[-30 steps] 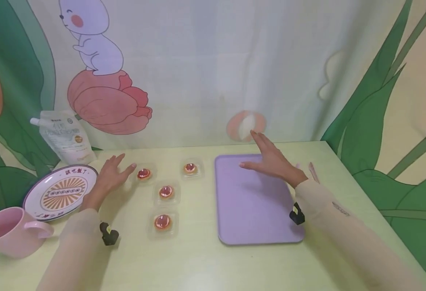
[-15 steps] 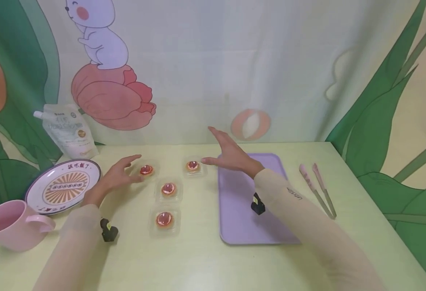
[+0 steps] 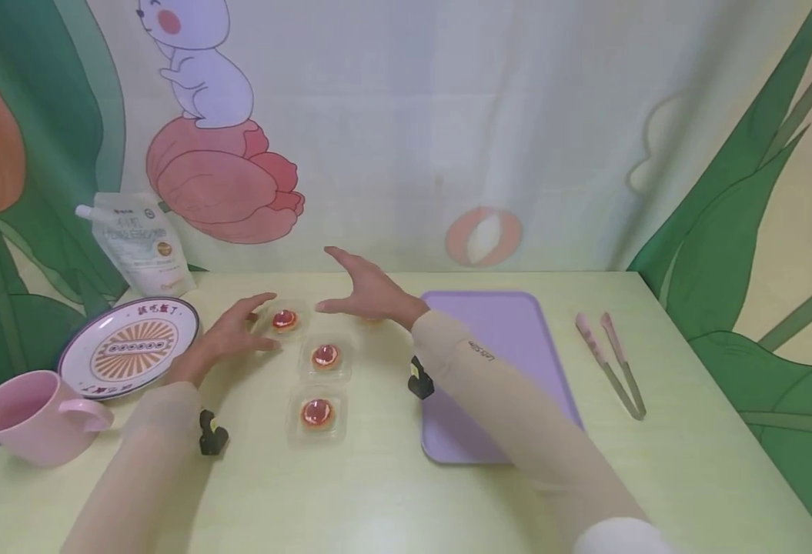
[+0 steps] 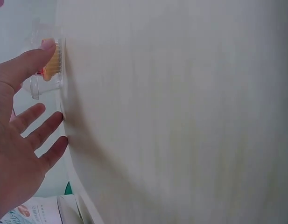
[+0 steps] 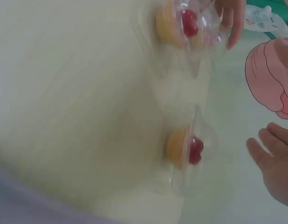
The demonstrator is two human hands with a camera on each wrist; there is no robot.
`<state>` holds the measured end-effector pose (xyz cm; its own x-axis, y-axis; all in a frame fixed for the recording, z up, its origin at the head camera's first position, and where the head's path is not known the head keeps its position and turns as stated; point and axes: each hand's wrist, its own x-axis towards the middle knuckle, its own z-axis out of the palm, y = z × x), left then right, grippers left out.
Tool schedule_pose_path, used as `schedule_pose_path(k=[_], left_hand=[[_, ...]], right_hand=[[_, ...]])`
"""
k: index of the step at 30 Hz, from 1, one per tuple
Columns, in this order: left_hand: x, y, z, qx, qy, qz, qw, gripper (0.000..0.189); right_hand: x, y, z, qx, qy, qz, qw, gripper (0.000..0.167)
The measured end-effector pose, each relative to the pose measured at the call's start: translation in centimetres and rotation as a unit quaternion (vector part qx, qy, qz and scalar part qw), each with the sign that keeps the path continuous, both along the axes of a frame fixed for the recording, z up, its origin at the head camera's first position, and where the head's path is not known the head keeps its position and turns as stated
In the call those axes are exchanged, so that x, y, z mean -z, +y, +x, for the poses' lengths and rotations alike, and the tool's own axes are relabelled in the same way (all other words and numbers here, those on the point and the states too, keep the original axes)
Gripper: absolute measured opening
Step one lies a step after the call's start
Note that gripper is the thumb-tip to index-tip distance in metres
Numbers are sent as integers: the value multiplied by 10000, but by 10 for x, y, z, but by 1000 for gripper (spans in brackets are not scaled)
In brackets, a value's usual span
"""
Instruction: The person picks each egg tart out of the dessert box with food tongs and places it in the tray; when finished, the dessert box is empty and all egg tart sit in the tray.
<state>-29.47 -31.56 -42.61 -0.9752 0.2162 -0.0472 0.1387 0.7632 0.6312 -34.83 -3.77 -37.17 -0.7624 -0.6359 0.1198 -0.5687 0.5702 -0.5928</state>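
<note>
Several red-topped tarts in clear plastic boxes sit on the table. My left hand is spread at the left side of the back-left boxed tart, thumb and fingers apart on either side of its near corner. In the left wrist view the thumb overlaps that box. My right hand reaches left above the table, fingers extended and holding nothing. Beneath it a back-right tart is mostly hidden. Its clear dome shows in the right wrist view, the red topping inside. Two more boxed tarts, the middle one and the front one, stand nearer.
A purple tray lies under my right forearm. Pink-handled tongs rest to its right. At the left stand a pink mug, a patterned plate and a white spouted pouch. A printed curtain hangs behind the table.
My right hand has swept left from over the tray to above the back-right tart, uncovering the tongs. My left hand has shifted slightly right, closer to the back-left tart box.
</note>
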Motion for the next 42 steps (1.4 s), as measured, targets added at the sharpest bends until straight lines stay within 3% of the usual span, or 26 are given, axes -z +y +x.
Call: schedule_pose_path(k=[6,13,19,25,35,42], left_hand=[[0,-1,2,-75,65,37,9999,84],[1,-4,0,-156,142,-124,9997,83],[2,-4,-3,-167,248,-275,9992,82],[4,-4,-7,-284,22,-313,9991,78],[6,-7,-10,-379,-78,-341,9987,77],[5,-8,-9,-404,-89,-340,9986,75]], right_hand=[[7,-29,-2,-278,80,4,9996,93],[11,-55,0,-496,-364,621,9962,92],[14,-70,3,-500,-593,825,9936,89],[17,-80,3,-469,-551,1348,9882,82],[21,-86,-10,-578,-288,1559,9857,80],[26,-88,-15,-508,-626,1400,9869,79]])
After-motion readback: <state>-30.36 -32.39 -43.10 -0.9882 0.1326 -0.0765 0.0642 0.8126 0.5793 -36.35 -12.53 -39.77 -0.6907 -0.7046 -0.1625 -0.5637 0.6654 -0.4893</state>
